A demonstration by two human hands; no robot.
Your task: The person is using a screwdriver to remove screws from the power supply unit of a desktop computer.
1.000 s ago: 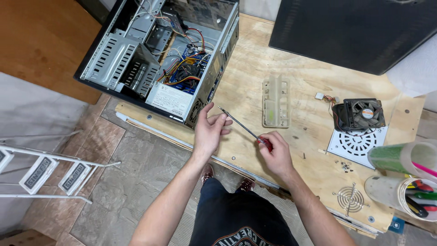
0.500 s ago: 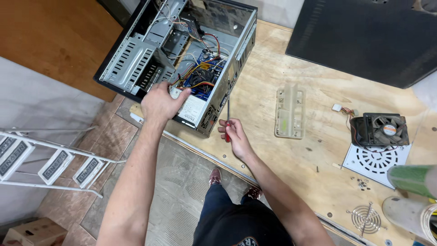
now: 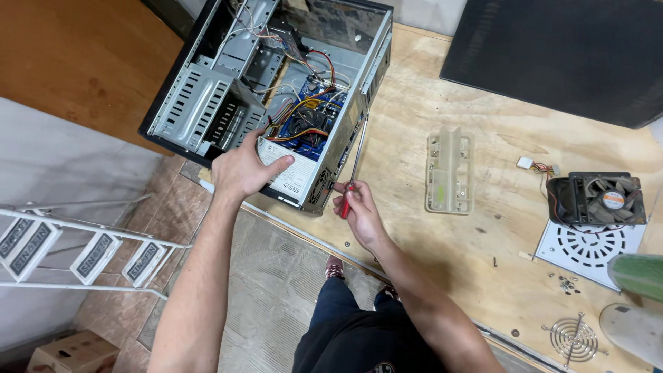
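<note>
A plywood workbench (image 3: pixel 442 249) is seen, on which an open computer case (image 3: pixel 276 97) is laid at the far left. A pale plastic bracket (image 3: pixel 449 170) is placed in the middle. To the right, a cooling fan (image 3: pixel 597 200), a white perforated plate (image 3: pixel 587 245), loose screws (image 3: pixel 566 283) and a wire fan grille (image 3: pixel 572 338) are spread.

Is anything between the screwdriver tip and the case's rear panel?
Nothing visible. The right hand holds the screwdriver alongside the case's rear panel, its shaft over bare bench. The left hand rests on the power supply, off that path.
</note>
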